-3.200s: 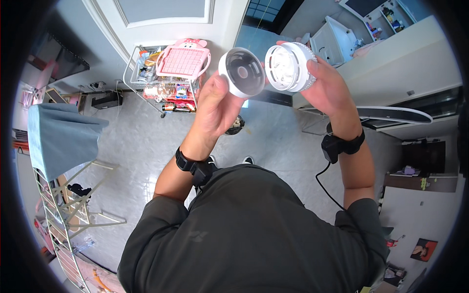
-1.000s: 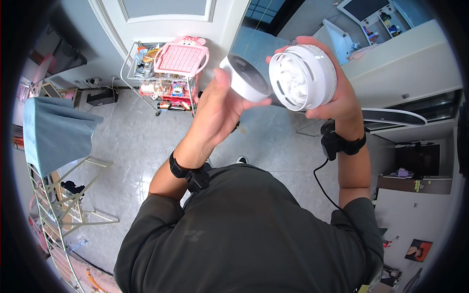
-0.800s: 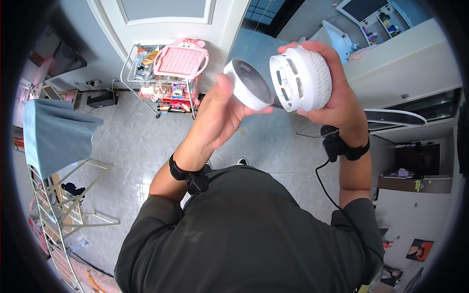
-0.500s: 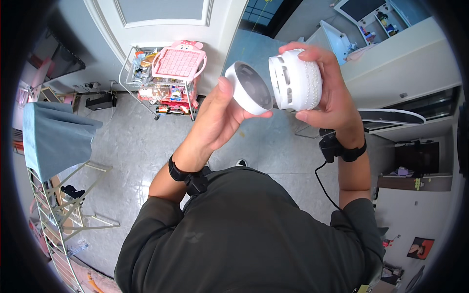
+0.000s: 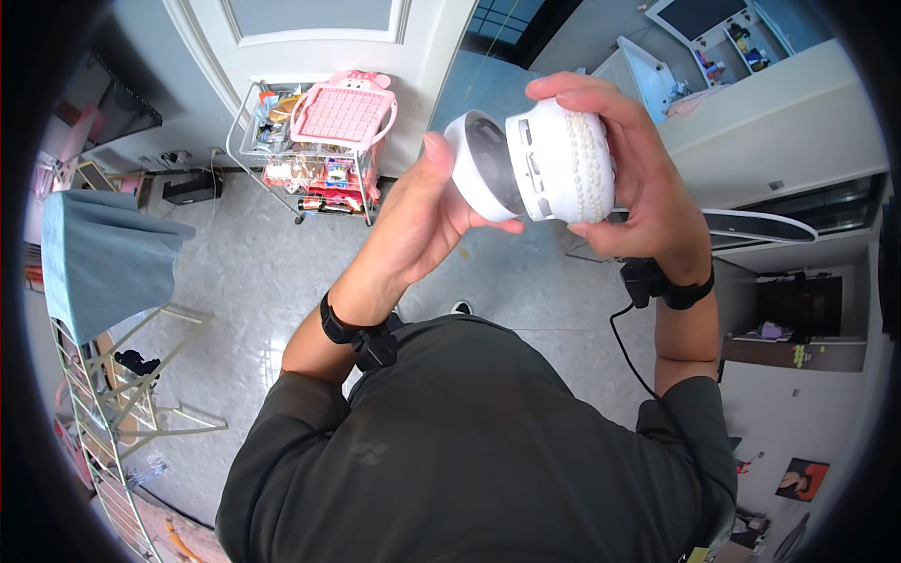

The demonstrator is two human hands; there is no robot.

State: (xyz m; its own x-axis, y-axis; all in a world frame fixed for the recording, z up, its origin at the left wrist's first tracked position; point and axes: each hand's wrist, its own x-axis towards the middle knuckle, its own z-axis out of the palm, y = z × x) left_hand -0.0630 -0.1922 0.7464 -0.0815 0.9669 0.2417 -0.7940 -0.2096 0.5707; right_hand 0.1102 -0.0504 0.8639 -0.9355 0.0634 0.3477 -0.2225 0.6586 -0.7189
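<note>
Left hand (image 5: 418,206): clamped on the white cap (image 5: 486,167), thumb and fingers on its outer wall. Right hand (image 5: 657,188): clamped on the white beaded body (image 5: 563,161), fingers above, thumb below. Both parts are located at upper centre of the frame, tilted. The cap's open side faces the body's slotted end; rim contact cannot be determined. A pink basket (image 5: 343,114) is at upper left; a blue cloth (image 5: 108,258) hangs at the left edge.
</note>
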